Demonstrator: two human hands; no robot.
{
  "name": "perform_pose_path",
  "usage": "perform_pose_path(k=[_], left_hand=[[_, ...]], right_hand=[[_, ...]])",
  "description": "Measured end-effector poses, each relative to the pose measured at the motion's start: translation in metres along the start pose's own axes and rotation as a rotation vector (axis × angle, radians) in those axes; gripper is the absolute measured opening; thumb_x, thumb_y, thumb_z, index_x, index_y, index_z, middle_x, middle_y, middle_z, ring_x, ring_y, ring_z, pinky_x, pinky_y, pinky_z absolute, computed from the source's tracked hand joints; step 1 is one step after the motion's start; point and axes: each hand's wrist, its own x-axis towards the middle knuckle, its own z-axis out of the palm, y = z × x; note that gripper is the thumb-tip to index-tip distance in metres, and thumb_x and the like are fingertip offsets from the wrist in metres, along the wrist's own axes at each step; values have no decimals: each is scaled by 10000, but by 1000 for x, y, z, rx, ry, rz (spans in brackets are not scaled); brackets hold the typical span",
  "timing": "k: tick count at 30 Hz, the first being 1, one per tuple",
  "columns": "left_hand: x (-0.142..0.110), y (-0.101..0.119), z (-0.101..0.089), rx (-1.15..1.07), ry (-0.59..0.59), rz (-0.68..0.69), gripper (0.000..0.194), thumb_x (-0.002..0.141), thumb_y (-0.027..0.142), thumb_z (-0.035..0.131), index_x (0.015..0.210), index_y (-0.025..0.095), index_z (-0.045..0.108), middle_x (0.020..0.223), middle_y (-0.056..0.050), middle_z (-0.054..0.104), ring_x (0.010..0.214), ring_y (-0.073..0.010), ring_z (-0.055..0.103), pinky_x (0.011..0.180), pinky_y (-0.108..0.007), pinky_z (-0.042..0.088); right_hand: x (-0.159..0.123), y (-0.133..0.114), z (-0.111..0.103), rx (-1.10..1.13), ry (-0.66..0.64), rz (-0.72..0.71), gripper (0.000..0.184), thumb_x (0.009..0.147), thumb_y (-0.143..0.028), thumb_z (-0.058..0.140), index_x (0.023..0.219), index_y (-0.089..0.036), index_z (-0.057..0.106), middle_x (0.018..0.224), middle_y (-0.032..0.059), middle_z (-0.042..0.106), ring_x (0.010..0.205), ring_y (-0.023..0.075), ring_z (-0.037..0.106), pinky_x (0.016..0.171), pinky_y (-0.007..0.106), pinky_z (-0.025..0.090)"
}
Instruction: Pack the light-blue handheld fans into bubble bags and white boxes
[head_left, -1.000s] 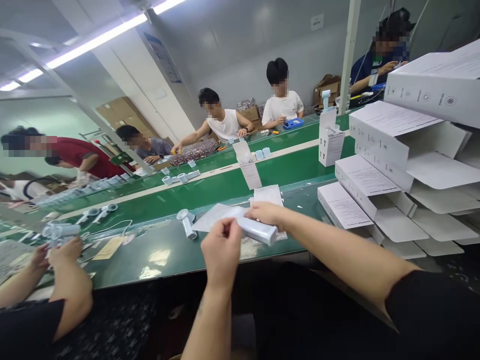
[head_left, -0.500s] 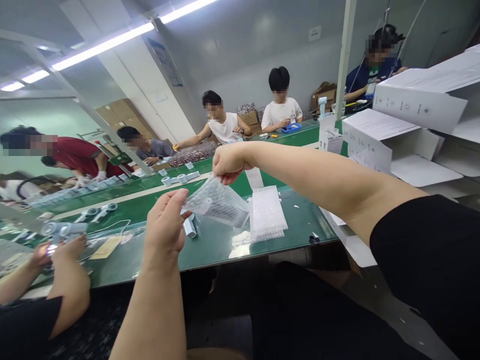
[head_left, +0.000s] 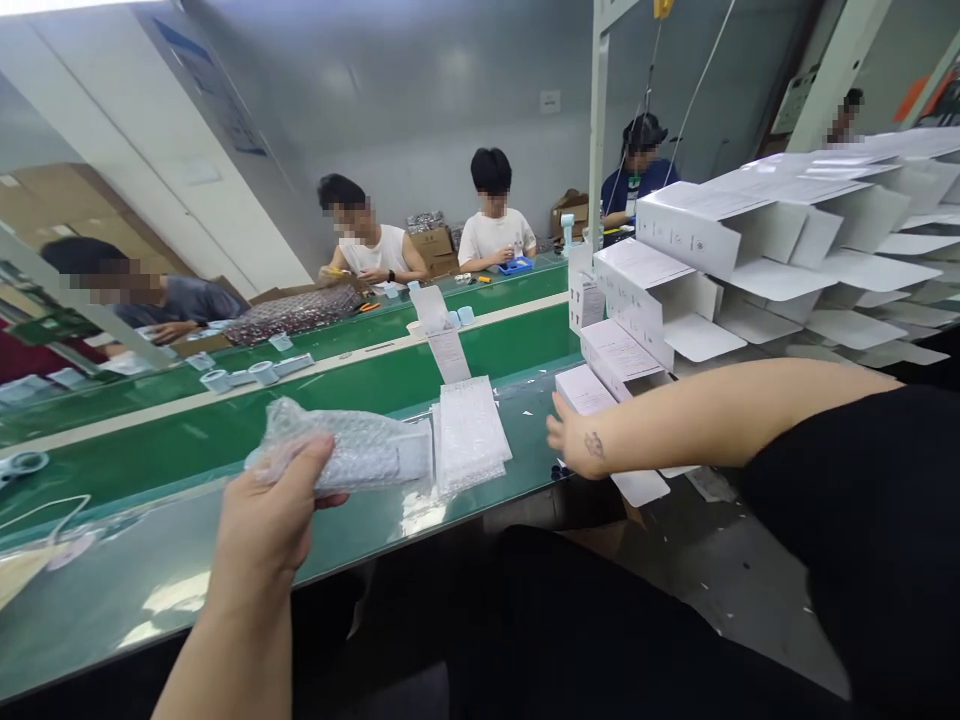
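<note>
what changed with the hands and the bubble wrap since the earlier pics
The right hand let go of the clear bubble-wrap pouch and moved right, to the stacked white cardboard boxes. The left hand still holds the pouch; the flat clear bubble-wrap stack stays on the green tabletop.

your sleeve (head_left: pixel 847 500): black | your wrist tattoo (head_left: pixel 595 443): dark | bubble pouch (head_left: pixel 367 450) you hold: clear, pale inside | bubble sheets (head_left: pixel 471 430): whitish, dotted | your workbench (head_left: pixel 330 540): green | belt (head_left: pixel 517 342): green | strip (head_left: pixel 517 308): cream | your cartons (head_left: pixel 682 240): white, dark print | tray (head_left: pixel 516 266): blue
</note>
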Motion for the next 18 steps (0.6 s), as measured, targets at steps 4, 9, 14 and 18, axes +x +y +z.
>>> perform_pose_path(k=[4, 9, 14, 18], left_hand=[[-9, -1, 0, -14, -52, -3, 337, 495, 336, 800, 728, 128, 673, 814, -49, 635, 626, -153, 574, 341, -215, 487], [-20, 18, 9, -314, -47, 181, 285, 536, 291, 796, 697, 140, 616, 698, 2, 579, 547, -123, 550, 366, -224, 482], [-38, 44, 35, -452, -208, 453, 260, 605, 245, 777, 809, 201, 622, 828, 14, 624, 739, -156, 608, 644, -311, 563], [-49, 61, 50, -193, -104, 557, 315, 590, 330, 776, 806, 191, 595, 890, -1, 627, 924, -205, 602, 872, -358, 502]], right_hand=[[-14, 6, 0, -330, -76, 12, 334, 651, -42, 651, 370, -125, 488, 576, 67, 645, 811, 198, 631, 710, 338, 408], [9, -8, -75, -419, 75, -93, 134, 735, -75, 564, 730, -160, 667, 833, 114, 691, 834, 247, 627, 691, 342, 422], [24, -12, -87, -297, 157, -82, 225, 807, -186, 458, 858, -136, 671, 888, 142, 680, 835, 246, 627, 659, 303, 421], [28, -4, -78, -117, 203, -4, 195, 763, -163, 494, 819, -100, 670, 899, 173, 676, 911, 287, 616, 724, 316, 435]])
